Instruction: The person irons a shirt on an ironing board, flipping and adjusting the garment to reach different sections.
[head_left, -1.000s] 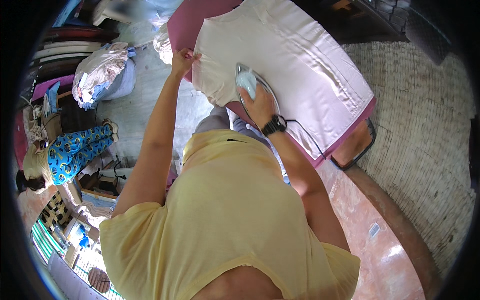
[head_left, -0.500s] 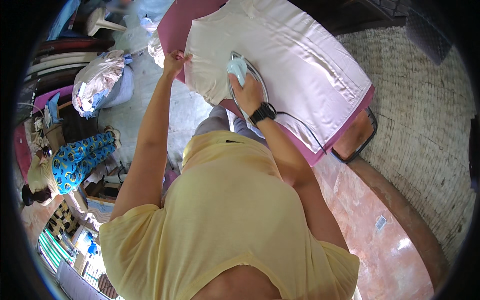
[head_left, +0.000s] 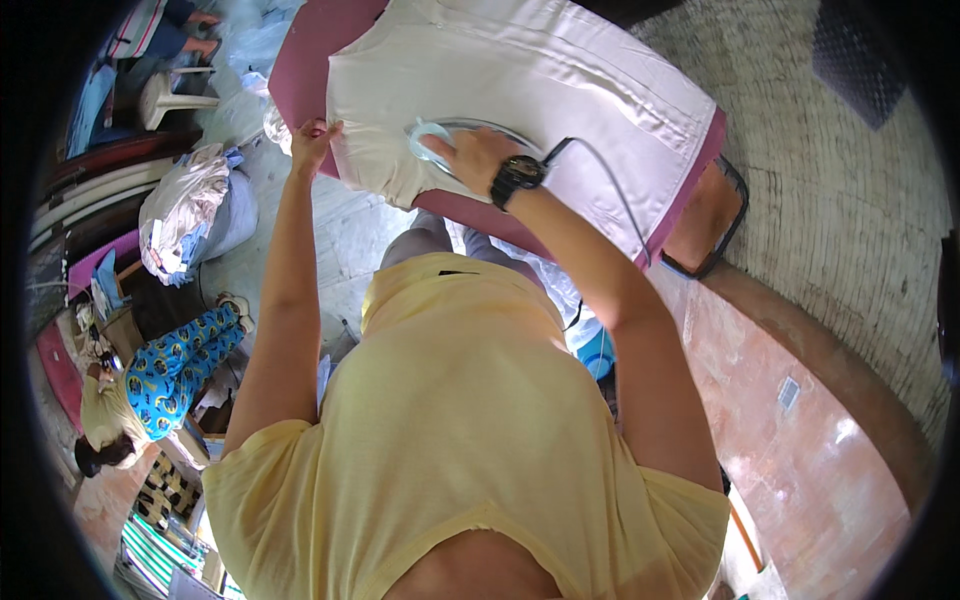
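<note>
A cream-coloured garment (head_left: 580, 110) lies spread over an ironing board with a dull pink cover (head_left: 300, 75). My right hand (head_left: 480, 160) is closed round the handle of a clothes iron (head_left: 430, 137), which rests flat on the cloth with its pale blue front toward the left. A dark cord (head_left: 608, 170) runs from the iron's back across the garment to the board's right edge. At the garment's left edge, my left hand (head_left: 312, 145) pinches the fabric between thumb and fingers.
A large bundle of cloth (head_left: 185, 215) sits on the floor at left, near a pale plastic chair (head_left: 170, 98). Another person in blue patterned trousers (head_left: 175, 370) is at the lower left. The board's black-framed end (head_left: 725, 225) juts out at right.
My right hand has slid the iron left and turned it, so its tip swings from pointing away to pointing left. My left hand keeps its pinch on the garment's edge.
</note>
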